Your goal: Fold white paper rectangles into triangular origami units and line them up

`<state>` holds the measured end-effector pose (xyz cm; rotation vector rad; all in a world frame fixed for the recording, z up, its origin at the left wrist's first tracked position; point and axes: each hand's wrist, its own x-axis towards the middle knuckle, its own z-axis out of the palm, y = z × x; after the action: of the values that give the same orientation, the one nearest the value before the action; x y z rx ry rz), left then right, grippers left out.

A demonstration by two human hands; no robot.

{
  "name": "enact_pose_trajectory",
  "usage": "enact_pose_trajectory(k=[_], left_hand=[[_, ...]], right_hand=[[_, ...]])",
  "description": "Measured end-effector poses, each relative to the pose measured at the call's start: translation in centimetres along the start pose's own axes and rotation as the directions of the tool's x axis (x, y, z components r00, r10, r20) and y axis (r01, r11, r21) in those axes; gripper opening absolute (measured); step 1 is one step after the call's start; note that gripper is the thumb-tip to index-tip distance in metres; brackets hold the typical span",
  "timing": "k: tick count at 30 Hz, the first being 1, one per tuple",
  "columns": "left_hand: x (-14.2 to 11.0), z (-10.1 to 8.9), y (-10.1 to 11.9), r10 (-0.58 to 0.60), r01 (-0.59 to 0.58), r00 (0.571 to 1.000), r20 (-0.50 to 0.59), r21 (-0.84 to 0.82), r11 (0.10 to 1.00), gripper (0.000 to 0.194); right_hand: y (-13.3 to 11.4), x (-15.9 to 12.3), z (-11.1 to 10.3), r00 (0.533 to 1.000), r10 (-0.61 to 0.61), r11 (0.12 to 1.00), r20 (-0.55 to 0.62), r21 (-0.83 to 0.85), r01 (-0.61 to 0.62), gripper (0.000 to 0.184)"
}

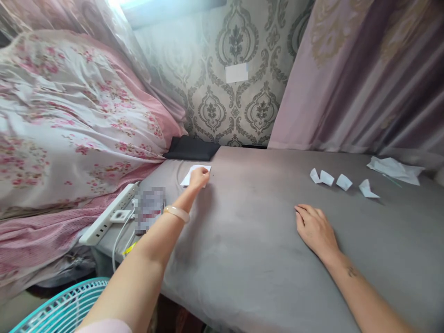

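Note:
At the far left of the grey-covered table, my left hand [200,177] is over a small stack of white paper [189,175], its fingers pinched at the right edge of the sheets. How many sheets are between the fingertips is hidden. My right hand [315,229] lies palm down on the grey cover [249,249], fingers stretched out and holding nothing. Beyond it stand several small folded white paper pieces [344,182] in a loose row, apart from the fingers.
A black flat item [192,149] lies behind the paper stack. Along the left edge are a white power strip [107,215] with cables and a blurred-out object [149,210]. A teal fan [62,307] stands below left. More white sheets [395,169] lie far right, near the curtain [329,92].

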<state>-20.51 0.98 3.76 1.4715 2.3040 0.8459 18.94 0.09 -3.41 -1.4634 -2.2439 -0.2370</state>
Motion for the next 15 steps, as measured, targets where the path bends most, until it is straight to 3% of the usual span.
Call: enact_pose_trajectory(k=[3, 5, 11, 15], left_hand=[[2.0, -2.3, -2.2, -0.104, 0.106, 0.994, -0.032, 0.071, 0.992, 0.022], [2.6, -2.6, -2.8, -0.133, 0.134, 0.991, -0.023, 0.102, 0.986, 0.02], [3.3, -0.8, -2.6, -0.185, 0.184, 0.983, -0.014, 0.176, 0.967, 0.038], [3.5, -0.2, -2.6, -0.154, 0.155, 0.988, -0.018, 0.162, 0.975, 0.049]], right_hand=[[0.0, 0.0, 0.1, 1.0, -0.008, 1.0, -0.008, 0.001, 0.008, 0.036], [0.0, 0.0, 0.1, 1.0, -0.013, 1.0, -0.01, -0.003, 0.013, 0.036], [-0.1, 0.0, -0.1, 1.0, 0.002, 1.0, -0.004, -0.003, -0.002, 0.036], [-0.1, -0.1, -0.1, 1.0, 0.005, 1.0, 0.017, -0.006, -0.005, 0.036]])
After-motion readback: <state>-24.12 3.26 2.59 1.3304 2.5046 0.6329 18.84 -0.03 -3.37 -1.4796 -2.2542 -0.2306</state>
